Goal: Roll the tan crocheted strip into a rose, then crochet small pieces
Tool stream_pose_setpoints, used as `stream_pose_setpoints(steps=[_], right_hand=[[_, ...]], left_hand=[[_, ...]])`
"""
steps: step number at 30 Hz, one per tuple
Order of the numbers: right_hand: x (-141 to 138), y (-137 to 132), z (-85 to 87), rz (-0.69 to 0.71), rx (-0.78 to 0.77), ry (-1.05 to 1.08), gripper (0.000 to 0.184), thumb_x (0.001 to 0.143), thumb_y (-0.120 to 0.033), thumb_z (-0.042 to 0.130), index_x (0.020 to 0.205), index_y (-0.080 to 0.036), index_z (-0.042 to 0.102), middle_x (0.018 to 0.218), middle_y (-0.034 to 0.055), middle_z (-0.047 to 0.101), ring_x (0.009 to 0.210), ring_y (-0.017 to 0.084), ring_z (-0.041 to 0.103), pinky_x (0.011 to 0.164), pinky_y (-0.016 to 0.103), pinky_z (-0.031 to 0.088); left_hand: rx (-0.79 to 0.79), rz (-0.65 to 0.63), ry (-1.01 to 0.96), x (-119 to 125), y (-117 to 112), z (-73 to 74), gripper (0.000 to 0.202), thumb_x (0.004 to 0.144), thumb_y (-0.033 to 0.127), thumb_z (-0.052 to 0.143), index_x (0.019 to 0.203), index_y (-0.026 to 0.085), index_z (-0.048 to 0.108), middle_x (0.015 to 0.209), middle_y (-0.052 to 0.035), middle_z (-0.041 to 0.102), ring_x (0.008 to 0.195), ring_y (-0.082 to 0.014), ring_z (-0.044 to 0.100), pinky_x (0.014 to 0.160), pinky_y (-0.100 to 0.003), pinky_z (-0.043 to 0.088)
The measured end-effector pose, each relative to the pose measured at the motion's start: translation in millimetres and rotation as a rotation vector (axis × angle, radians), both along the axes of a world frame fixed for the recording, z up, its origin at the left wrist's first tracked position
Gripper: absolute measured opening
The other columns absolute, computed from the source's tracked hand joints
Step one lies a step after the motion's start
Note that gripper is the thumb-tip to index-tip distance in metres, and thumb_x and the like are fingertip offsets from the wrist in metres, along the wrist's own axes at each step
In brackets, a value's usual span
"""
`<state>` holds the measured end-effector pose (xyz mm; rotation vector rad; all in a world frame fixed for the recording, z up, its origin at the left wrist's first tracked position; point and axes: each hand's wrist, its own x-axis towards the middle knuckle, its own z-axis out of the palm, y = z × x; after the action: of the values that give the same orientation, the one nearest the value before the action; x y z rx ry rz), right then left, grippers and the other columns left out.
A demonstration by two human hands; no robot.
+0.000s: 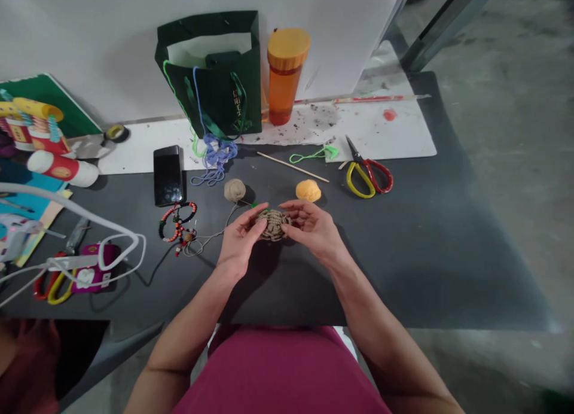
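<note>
Between my two hands, above the dark table, is a round piece of brown crochet work (273,225). My left hand (242,234) pinches its left edge, thumb on top. The thumb and fingers of my right hand (311,225) grip its right edge. A bit of green shows behind the left fingertips, too small to name. Brown yarn (219,231) trails at the left beside a brown yarn ball (235,190). Just beyond my right hand lies a yellow yarn ball (308,190).
Scissors (368,172) and a thin stick (291,166) lie farther back. A green paper bag (215,85) and an orange bottle (286,79) stand against the wall. On the left are a phone (168,176), a beaded bracelet (177,222), blue yarn (217,157) and a white cable (89,213).
</note>
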<state>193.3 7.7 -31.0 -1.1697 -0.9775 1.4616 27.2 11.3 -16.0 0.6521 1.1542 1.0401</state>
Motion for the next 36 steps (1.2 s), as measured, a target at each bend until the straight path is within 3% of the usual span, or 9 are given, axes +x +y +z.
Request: stream_pose_setpoints(steps=[6, 10, 13, 16, 20, 24, 27, 31, 36], right_hand=[[-4.5, -2.6, -2.3, -0.059, 0.056, -0.006, 0.068, 0.065, -0.028, 0.088, 0.126, -0.03, 0.059, 0.092, -0.0012, 0.064, 0.071, 0.013, 0.062, 0.064, 0.029, 0.055], [-6.8, -3.5, -3.1, -0.016, 0.085, -0.034, 0.068, 0.071, -0.024, 0.08, 0.134, -0.031, 0.055, 0.089, -0.0008, 0.065, 0.076, 0.015, 0.063, 0.067, 0.029, 0.054], [-4.2, -2.9, -0.8, 0.015, 0.082, -0.052, 0.067, 0.072, -0.023, 0.077, 0.135, -0.031, 0.055, 0.089, -0.0004, 0.065, 0.077, 0.016, 0.062, 0.068, 0.03, 0.053], [-1.2, -2.4, 1.5, 0.026, 0.066, -0.051, 0.065, 0.072, -0.022, 0.074, 0.134, -0.032, 0.056, 0.089, 0.0, 0.065, 0.077, 0.016, 0.062, 0.067, 0.03, 0.051], [-0.3, -3.2, 3.0, 0.048, 0.084, -0.112, 0.069, 0.072, -0.018, 0.069, 0.138, -0.031, 0.053, 0.086, -0.0014, 0.064, 0.073, 0.014, 0.059, 0.065, 0.029, 0.049], [-1.9, -4.4, 3.8, 0.099, 0.096, -0.14, 0.071, 0.071, -0.015, 0.066, 0.138, -0.029, 0.051, 0.085, -0.0025, 0.063, 0.07, 0.013, 0.057, 0.065, 0.028, 0.047], [-2.8, -3.8, 3.8, 0.09, 0.092, -0.106, 0.069, 0.07, -0.016, 0.067, 0.137, -0.029, 0.052, 0.084, -0.0028, 0.063, 0.069, 0.013, 0.057, 0.063, 0.027, 0.047], [-1.3, -1.8, 4.5, 0.033, 0.074, -0.074, 0.069, 0.072, -0.02, 0.07, 0.137, -0.031, 0.052, 0.085, -0.0019, 0.063, 0.072, 0.014, 0.059, 0.066, 0.029, 0.049], [-0.3, -1.9, 7.4, 0.022, 0.057, -0.074, 0.07, 0.076, -0.028, 0.073, 0.141, -0.034, 0.048, 0.092, 0.0002, 0.064, 0.078, 0.017, 0.062, 0.07, 0.033, 0.053]], left_hand=[[0.023, 0.028, 0.046, 1.1, -0.4, 0.6, 0.041, 0.068, 0.032, 0.087, 0.107, 0.021, 0.079, 0.098, -0.0046, 0.076, 0.086, -0.0154, 0.068, 0.077, -0.026, 0.056], [0.079, -0.022, 0.125, 0.8, 0.4, 0.2, 0.05, 0.063, 0.028, 0.089, 0.111, 0.022, 0.077, 0.105, -0.0059, 0.077, 0.097, -0.0194, 0.069, 0.086, -0.03, 0.057], [0.112, -0.055, 0.198, -0.7, 1.8, -2.0, 0.042, 0.066, 0.031, 0.086, 0.106, 0.02, 0.078, 0.103, -0.007, 0.078, 0.096, -0.0208, 0.07, 0.088, -0.033, 0.057], [0.102, -0.085, 0.21, -2.1, 2.5, -2.3, 0.034, 0.072, 0.037, 0.081, 0.099, 0.018, 0.079, 0.1, -0.0084, 0.079, 0.092, -0.0212, 0.071, 0.087, -0.035, 0.058], [0.151, -0.189, 0.268, -2.6, 2.8, 1.4, 0.034, 0.072, 0.034, 0.08, 0.103, 0.018, 0.077, 0.102, -0.0082, 0.079, 0.092, -0.0209, 0.072, 0.084, -0.033, 0.058], [0.144, -0.198, 0.343, -1.0, 3.7, 0.6, 0.023, 0.075, 0.035, 0.077, 0.089, 0.017, 0.077, 0.087, -0.0062, 0.077, 0.078, -0.0182, 0.07, 0.077, -0.031, 0.057], [0.106, -0.152, 0.281, -0.2, 4.7, -2.0, 0.023, 0.075, 0.037, 0.078, 0.086, 0.016, 0.076, 0.084, -0.0049, 0.076, 0.077, -0.0168, 0.068, 0.077, -0.03, 0.055], [0.045, -0.155, 0.137, -1.0, 5.1, -0.5, 0.034, 0.072, 0.035, 0.083, 0.1, 0.018, 0.075, 0.096, -0.0067, 0.076, 0.085, -0.0188, 0.069, 0.076, -0.03, 0.056], [0.049, -0.213, 0.1, -1.2, 3.7, 2.8, 0.038, 0.065, 0.021, 0.086, 0.101, 0.018, 0.075, 0.101, -0.0078, 0.077, 0.095, -0.0208, 0.07, 0.093, -0.037, 0.055]])
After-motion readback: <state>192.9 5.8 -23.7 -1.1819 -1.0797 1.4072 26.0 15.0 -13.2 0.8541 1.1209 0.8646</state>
